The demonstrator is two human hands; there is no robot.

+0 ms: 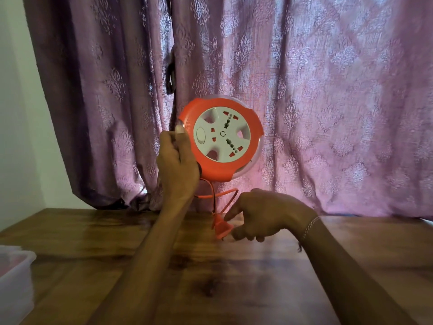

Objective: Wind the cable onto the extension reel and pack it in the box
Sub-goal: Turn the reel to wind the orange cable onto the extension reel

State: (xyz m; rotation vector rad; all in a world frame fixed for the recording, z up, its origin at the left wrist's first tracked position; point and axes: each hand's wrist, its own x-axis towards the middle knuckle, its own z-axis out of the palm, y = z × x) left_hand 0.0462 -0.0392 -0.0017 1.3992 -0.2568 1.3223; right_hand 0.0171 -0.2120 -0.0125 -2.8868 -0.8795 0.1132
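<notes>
Beside the left hand (177,165) gripping the round orange-and-white plastic reel (220,138), the right hand (260,214) pinches the orange plug (221,228); only a short orange cable (212,195) hangs unwound, packing undone.

Home room, prob. bedroom/living rm: patterned purple curtain (304,102) over window, wood table (234,277) w/ plastic tub (14,277), plain painted wall (18,113).

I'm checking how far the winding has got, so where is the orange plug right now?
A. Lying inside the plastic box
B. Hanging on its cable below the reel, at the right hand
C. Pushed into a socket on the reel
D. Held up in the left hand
B: the plug dangles on the cable beneath the reel, at the right hand fingers.
</notes>
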